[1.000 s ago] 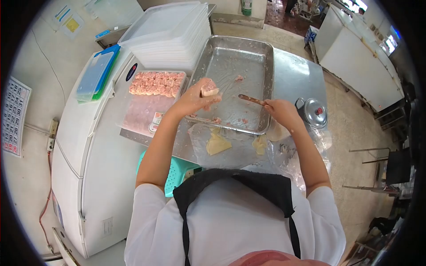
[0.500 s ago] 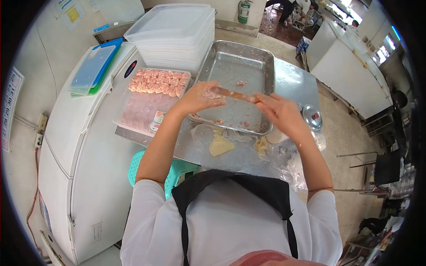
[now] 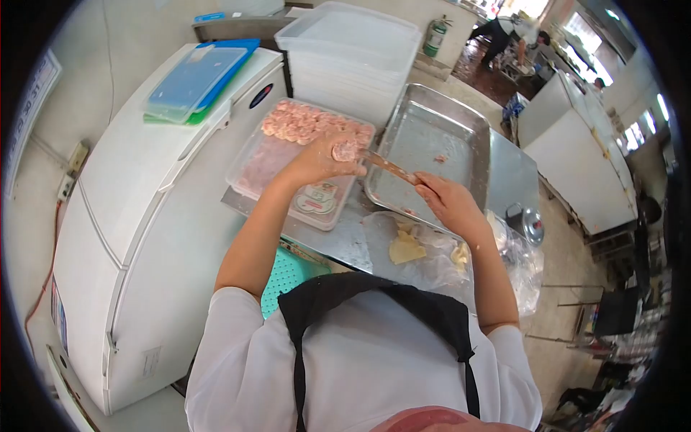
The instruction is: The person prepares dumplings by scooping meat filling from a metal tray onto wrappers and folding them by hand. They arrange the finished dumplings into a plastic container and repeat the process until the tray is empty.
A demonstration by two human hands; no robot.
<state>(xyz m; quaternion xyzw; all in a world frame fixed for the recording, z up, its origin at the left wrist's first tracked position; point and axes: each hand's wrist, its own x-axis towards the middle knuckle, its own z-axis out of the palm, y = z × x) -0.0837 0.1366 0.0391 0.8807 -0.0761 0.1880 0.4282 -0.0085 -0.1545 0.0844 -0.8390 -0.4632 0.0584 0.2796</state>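
Cupped in my left hand (image 3: 317, 160) is a round meat dumpling (image 3: 346, 150), its pink filling facing up. My right hand (image 3: 452, 204) grips a flat wooden spatula (image 3: 393, 169), whose far end reaches the dumpling. Below and left of my left hand, a clear plastic container (image 3: 245, 180) holds rows of meat dumplings (image 3: 299, 121) along its far side. A large metal tray (image 3: 430, 133) lies beyond the spatula, with scraps of ground meat inside. Pale yellow dumpling wrappers (image 3: 407, 248) rest on a plastic sheet close to my apron.
Stacked clear containers (image 3: 345, 57) stand behind the dumplings. At left is a white chest freezer (image 3: 173, 237) with coloured lids (image 3: 198, 78) on top. A pot lid (image 3: 533, 227) and plastic bags (image 3: 520, 273) sit on the right. A person (image 3: 504, 39) bends over in the background.
My view has turned left, so the table appears farther right. The left hand now overlaps the dumpling container, and the spatula has tilted, its tip staying at the left hand.
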